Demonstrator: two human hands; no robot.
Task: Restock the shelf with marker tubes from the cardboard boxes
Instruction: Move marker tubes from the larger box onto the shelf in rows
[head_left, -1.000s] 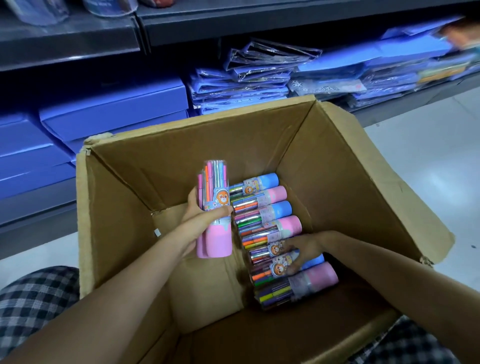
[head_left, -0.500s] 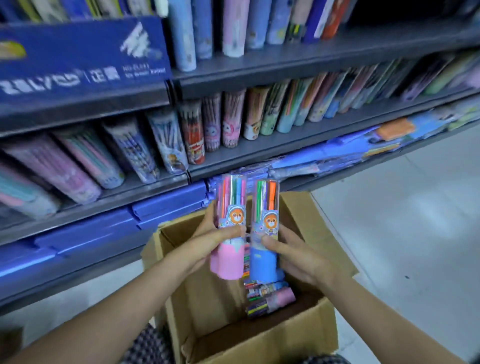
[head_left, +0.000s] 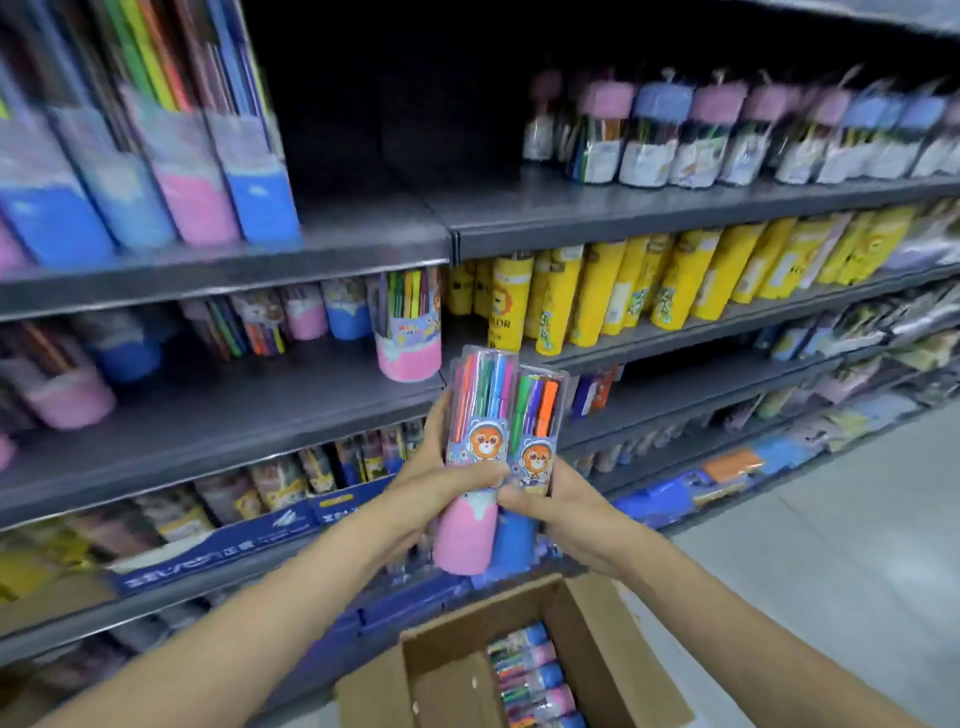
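My left hand (head_left: 431, 486) grips a pink-based marker tube (head_left: 475, 462), held upright in front of the shelves. Right beside it, touching, my right hand (head_left: 561, 512) grips a blue-based marker tube (head_left: 530, 457). Both tubes are clear at the top, showing coloured markers and a cartoon label. Below, the open cardboard box (head_left: 597, 644) holds several more tubes (head_left: 535, 680) lying in a row. The grey shelf (head_left: 260, 410) behind the tubes carries a few similar pink and blue tubes (head_left: 408, 332), with bare board in front of them.
An upper shelf (head_left: 571, 208) has a dark bare gap between tall blue and pink packs (head_left: 197, 171) on the left and small tubs (head_left: 665, 135) on the right. Yellow packs (head_left: 649, 286) fill the right. Light floor (head_left: 831, 571) lies to the right of the box.
Both hands lifted the two tubes out of the box and up to shelf height. My view swung from the box up to the higher shelves.
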